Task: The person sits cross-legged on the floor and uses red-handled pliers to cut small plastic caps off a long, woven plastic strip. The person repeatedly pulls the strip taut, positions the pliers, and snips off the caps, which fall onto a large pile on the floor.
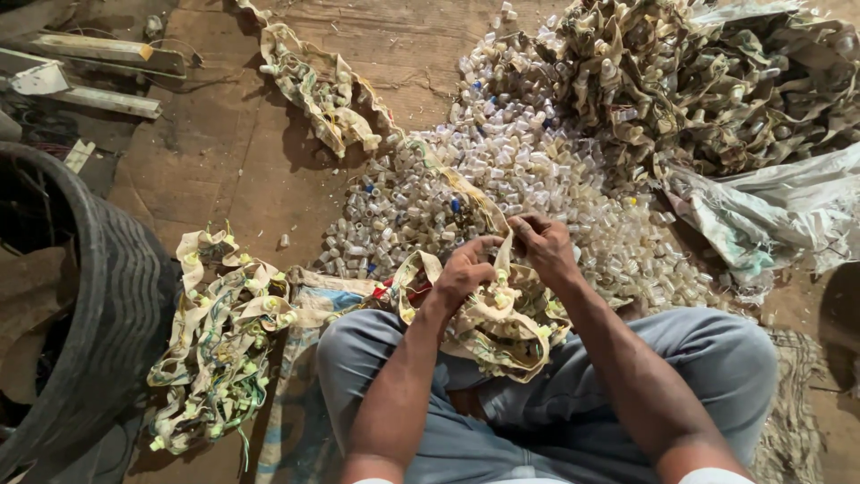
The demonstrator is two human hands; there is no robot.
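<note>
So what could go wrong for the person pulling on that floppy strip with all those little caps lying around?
The left hand and right hand both grip a cream plastic strip studded with small spouts, so a hard tug might nick or tire the fingers. The heap of small clear plastic caps lies loose on the brown floor close to the knees; a knock could scatter them. The tangled pile of used strips could snag a foot.
</note>
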